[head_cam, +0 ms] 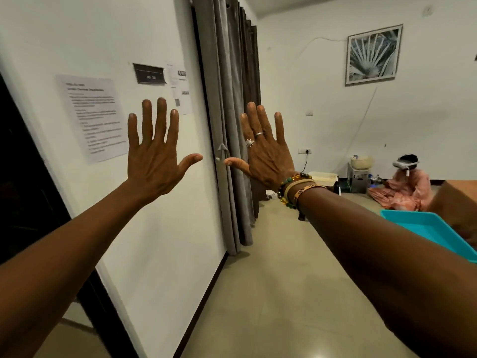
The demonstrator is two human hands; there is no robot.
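Both hands were held up side by side, backs toward the camera, arms stretched forward. The left hand (154, 161) was fully spread, its fingers straight and apart and its thumb pointing inward, and it held nothing. The right hand (265, 156) was spread the same way and was just as empty, its thumb tip near the left thumb but not touching it. It wore two rings (254, 138), and a stack of beaded and banded bracelets (296, 188) sat on its wrist. The left hand showed against the white wall (160, 241), to the right of a printed sheet (94, 117) taped there and below a dark plaque (149, 73). The right hand showed against the grey curtain (227, 86), which hung to the floor (271, 293) at the wall's end. Lower right, a turquoise tray (426, 228) lay partly behind the right forearm. Across the room a seated person in pink (405, 189) sat on the floor under a framed picture (374, 55).
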